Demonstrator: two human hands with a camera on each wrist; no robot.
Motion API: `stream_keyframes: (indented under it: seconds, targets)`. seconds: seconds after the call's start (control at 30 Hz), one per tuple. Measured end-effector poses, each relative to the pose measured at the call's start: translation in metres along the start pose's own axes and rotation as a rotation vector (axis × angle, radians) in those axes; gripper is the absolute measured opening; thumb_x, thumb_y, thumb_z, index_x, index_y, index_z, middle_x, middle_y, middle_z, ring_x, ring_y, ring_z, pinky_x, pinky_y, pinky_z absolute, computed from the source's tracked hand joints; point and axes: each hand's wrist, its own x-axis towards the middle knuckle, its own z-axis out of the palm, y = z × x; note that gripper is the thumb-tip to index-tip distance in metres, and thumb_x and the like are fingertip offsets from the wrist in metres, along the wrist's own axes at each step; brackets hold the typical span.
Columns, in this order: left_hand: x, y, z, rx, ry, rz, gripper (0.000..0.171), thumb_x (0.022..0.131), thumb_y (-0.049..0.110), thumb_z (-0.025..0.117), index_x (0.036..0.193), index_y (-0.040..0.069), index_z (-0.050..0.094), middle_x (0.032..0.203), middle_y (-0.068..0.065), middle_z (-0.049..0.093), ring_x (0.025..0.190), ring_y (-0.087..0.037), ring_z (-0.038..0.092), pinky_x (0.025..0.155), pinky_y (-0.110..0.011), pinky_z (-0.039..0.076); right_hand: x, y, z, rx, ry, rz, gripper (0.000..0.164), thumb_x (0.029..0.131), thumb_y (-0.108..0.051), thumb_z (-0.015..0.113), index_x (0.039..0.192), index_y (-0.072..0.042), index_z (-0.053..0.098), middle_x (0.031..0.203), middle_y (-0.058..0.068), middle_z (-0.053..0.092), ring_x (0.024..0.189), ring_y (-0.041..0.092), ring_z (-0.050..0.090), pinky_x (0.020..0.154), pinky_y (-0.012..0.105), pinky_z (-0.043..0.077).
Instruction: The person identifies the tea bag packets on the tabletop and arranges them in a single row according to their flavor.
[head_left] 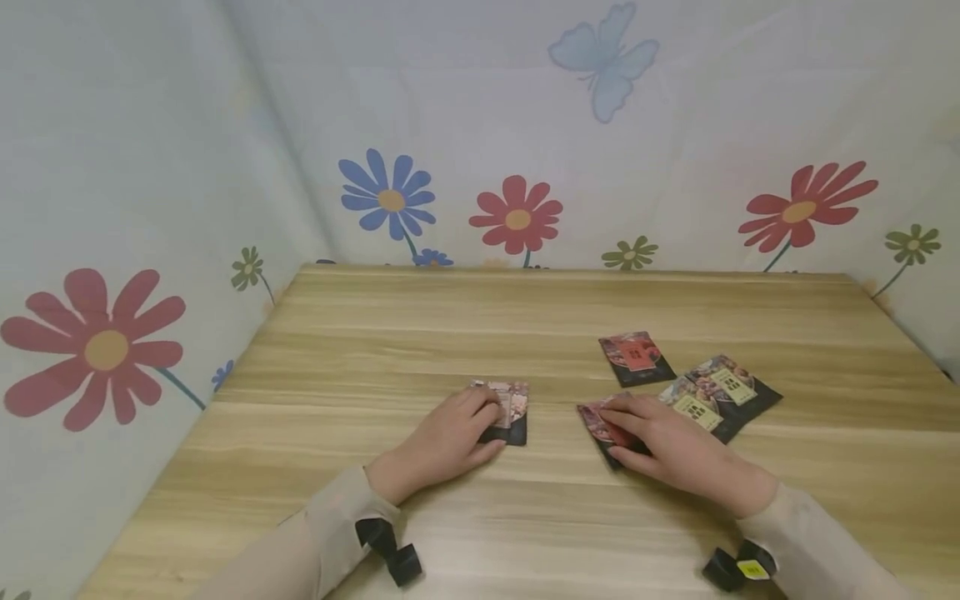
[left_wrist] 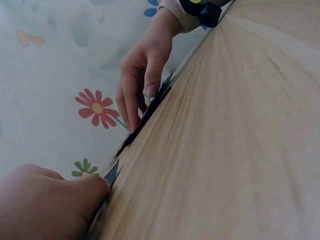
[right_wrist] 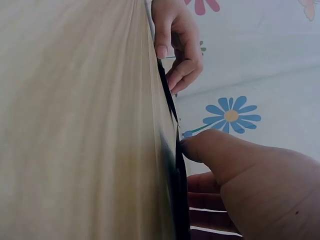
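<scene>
A small flat packet with a pale pink label (head_left: 517,407) lies under my left hand (head_left: 453,437), left of the table's middle. The fingers bend over its top and the thumb sits at its near edge; one dark corner sticks out past the thumb in the left wrist view. My right hand (head_left: 671,442) grips a red-labelled packet (head_left: 595,422), fingers across it and thumb along the near side. That hand covers much of its label. In the right wrist view the packet's dark edge (right_wrist: 182,200) runs beneath the thumb and spread fingers.
Two overlapping packets with yellow labels (head_left: 738,385) lie just beyond the right hand. Another red-labelled packet (head_left: 637,357) rests farther back. A wooden table (head_left: 390,333) carries them all. Flower-printed cloth (head_left: 457,100) hangs behind and at the left. Both wrists wear black camera straps.
</scene>
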Motion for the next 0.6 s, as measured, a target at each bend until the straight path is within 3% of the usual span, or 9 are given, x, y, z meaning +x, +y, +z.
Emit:
stream_keyframes:
  seconds: [0.6]
  targets:
    - [-0.001, -0.001, 0.000, 0.002, -0.018, -0.014, 0.032, 0.090, 0.038, 0.062, 0.108, 0.012, 0.061, 0.115, -0.004, 0.058, 0.110, -0.020, 0.056, 0.101, -0.034, 0.046, 0.018, -0.009, 0.006, 0.003, -0.043, 0.077, 0.052, 0.088, -0.038, 0.067, 0.126, -0.003, 0.061, 0.125, 0.010, 0.059, 0.114, 0.028, 0.059, 0.094, 0.046, 0.051]
